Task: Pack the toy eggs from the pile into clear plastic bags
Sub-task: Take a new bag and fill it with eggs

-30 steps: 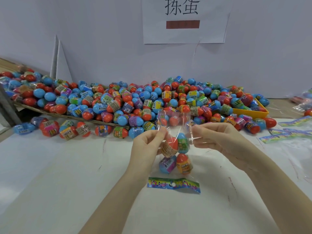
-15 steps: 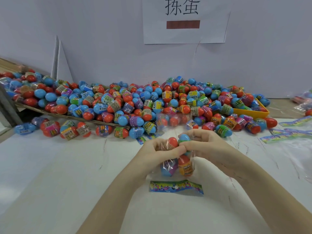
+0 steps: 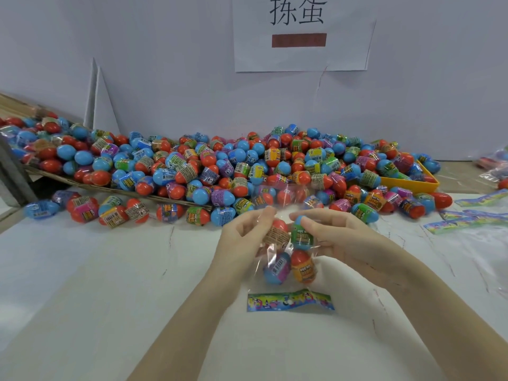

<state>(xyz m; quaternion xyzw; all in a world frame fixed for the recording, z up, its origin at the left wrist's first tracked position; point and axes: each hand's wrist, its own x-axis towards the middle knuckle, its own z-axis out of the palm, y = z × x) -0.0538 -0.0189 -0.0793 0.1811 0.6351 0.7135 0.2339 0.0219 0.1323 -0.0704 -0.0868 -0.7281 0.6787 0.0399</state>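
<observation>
A clear plastic bag (image 3: pixel 275 199) holding several toy eggs hangs between my hands above the white table. My left hand (image 3: pixel 242 243) pinches its left side near a red egg with a tan label (image 3: pixel 277 232). Gripping the right side, my right hand (image 3: pixel 338 240) has its thumb on a blue egg with a green label (image 3: pixel 302 235). Two more eggs, one blue (image 3: pixel 276 268) and one red (image 3: pixel 302 266), sit at the bag's bottom. The big pile of red and blue eggs (image 3: pixel 220 163) stretches across the back.
A colourful printed card strip (image 3: pixel 290 300) lies on the table just below the bag. More such strips (image 3: pixel 467 215) and clear bags lie at the right. A yellow tray (image 3: pixel 412 182) sits at the pile's right end. A paper sign (image 3: pixel 299 31) hangs on the wall.
The hands first closed together over the bag's top and pushed the eggs down, then spread slightly apart again. The bag's top now stands open above the fingers.
</observation>
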